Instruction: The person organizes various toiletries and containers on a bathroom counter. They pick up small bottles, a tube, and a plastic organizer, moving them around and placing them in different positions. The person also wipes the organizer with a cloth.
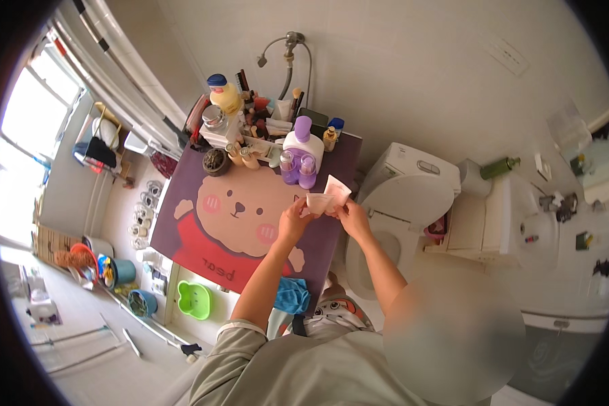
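My left hand grips a pale pink squeeze tube, which lies nearly level above the right part of the bear-print mat. In my right hand is a second pale pink tube, tilted, its flat end pointing up and overlapping the first. My fingertips almost meet below the tubes. Just beyond them stand a white and purple pump-type bottle and two small purple bottles with clear caps. A blue cloth hangs at the mat's near edge.
Cosmetics, brushes and a yellow bottle crowd the table's far side, beside a round dark container. A toilet stands close on the right, with a washbasin beyond. A green basin and several buckets are at lower left.
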Demonstrator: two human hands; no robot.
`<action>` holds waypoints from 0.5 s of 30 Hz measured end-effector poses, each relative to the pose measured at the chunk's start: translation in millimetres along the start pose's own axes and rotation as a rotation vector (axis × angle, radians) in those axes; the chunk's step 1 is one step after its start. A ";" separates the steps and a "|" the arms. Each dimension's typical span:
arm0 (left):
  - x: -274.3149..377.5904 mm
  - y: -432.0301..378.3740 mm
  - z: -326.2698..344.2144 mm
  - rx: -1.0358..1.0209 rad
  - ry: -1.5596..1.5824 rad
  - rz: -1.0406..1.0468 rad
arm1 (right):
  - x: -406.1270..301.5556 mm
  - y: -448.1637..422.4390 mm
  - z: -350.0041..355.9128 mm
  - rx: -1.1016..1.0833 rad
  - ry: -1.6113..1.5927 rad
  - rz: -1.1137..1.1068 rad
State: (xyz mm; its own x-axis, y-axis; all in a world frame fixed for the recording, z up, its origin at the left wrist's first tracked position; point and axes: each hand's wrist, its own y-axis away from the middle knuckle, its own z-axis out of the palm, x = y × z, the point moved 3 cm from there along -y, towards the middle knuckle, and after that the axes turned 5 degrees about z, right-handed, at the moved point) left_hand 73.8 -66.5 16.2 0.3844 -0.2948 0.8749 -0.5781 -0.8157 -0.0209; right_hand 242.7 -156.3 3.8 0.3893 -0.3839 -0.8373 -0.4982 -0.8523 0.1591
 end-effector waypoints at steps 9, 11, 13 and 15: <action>2.2 -18.5 44.0 0.239 0.068 -0.041 | 3.6 -28.1 -21.6 -0.075 -0.076 -0.087; 2.3 -16.2 48.0 0.261 0.054 -0.066 | -4.2 -26.0 -27.8 -0.088 -0.037 -0.074; 4.0 -15.3 48.2 0.278 0.004 -0.078 | -5.7 -26.4 -30.3 -0.097 0.000 -0.062; 7.0 -13.3 47.2 0.294 -0.077 -0.083 | 3.9 -28.6 -25.1 -0.088 -0.074 -0.096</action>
State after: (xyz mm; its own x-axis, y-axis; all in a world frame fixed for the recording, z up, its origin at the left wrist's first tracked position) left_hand 118.2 -81.3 -0.2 0.4814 -0.2483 0.8406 -0.3134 -0.9444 -0.0995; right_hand 277.9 -142.3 9.2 0.3726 -0.2744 -0.8865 -0.3902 -0.9130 0.1186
